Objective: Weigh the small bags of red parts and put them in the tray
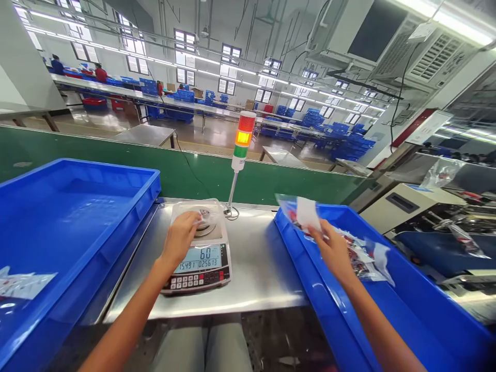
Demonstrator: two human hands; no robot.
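Observation:
My left hand (181,238) rests on the pan of a counting scale (199,266), fingers curled on a clear plastic bag (201,213) that lies on the pan. The scale's display reads 60. My right hand (329,245) is over the blue bin (406,310) at the right and pinches a clear packet with a white label (304,213), lifted above the bin's near-left corner. More clear packets (364,256) with red parts lie in that bin.
A large blue tray (77,217) sits at the left with a packet (23,284) in its near corner. A red-amber-green signal tower (242,139) stands behind the scale. A green conveyor belt (116,160) runs across behind. Machines stand at the right; people work far off.

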